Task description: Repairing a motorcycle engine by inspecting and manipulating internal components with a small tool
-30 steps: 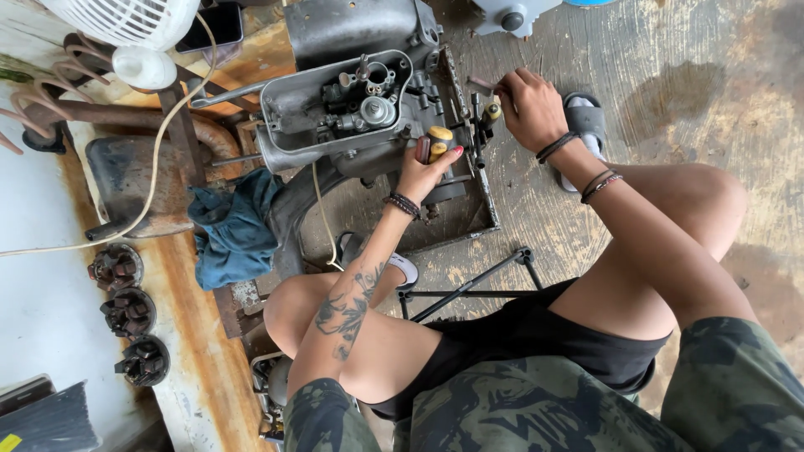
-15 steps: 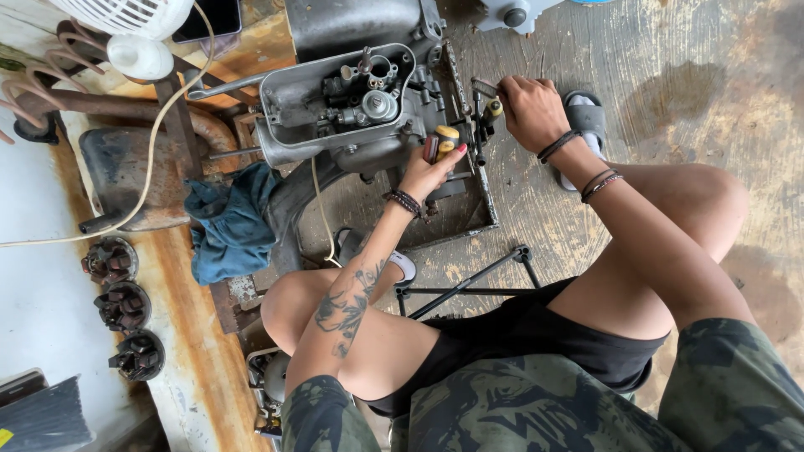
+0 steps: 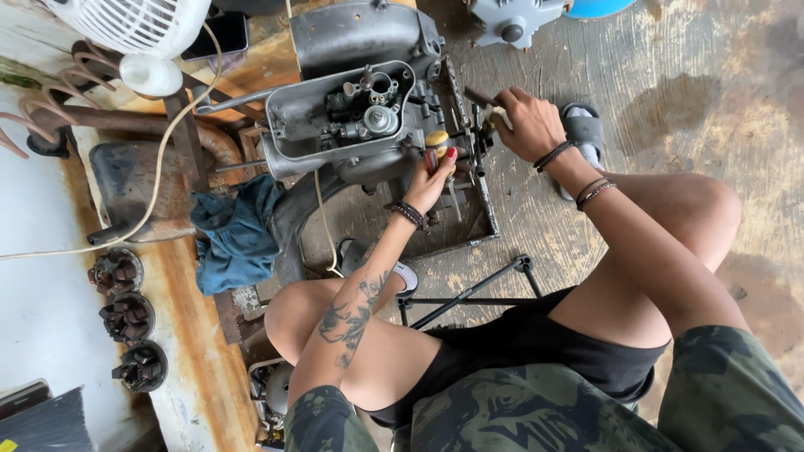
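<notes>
A grey metal engine [image 3: 352,117] with its cover off sits on a metal frame [image 3: 469,209] on the floor in front of me. My left hand [image 3: 435,176] grips a yellow-and-red handled screwdriver [image 3: 435,146] pressed against the engine's right side. My right hand [image 3: 528,121] is closed around a dark tool or handle [image 3: 481,99] at the frame's upper right edge. Both wrists wear dark bracelets. My bare knees and camouflage shorts fill the lower part of the view.
A blue rag [image 3: 239,230] hangs on a rusty stand [image 3: 159,176] at left. A white fan [image 3: 134,29] stands at top left, its cord trailing down. Three round dark motor parts [image 3: 126,318] lie at left. A black folding bar [image 3: 469,293] lies between my legs.
The view has shifted slightly. My left hand stays on the screwdriver at the engine and my right hand stays on the tool at the frame, with little visible movement.
</notes>
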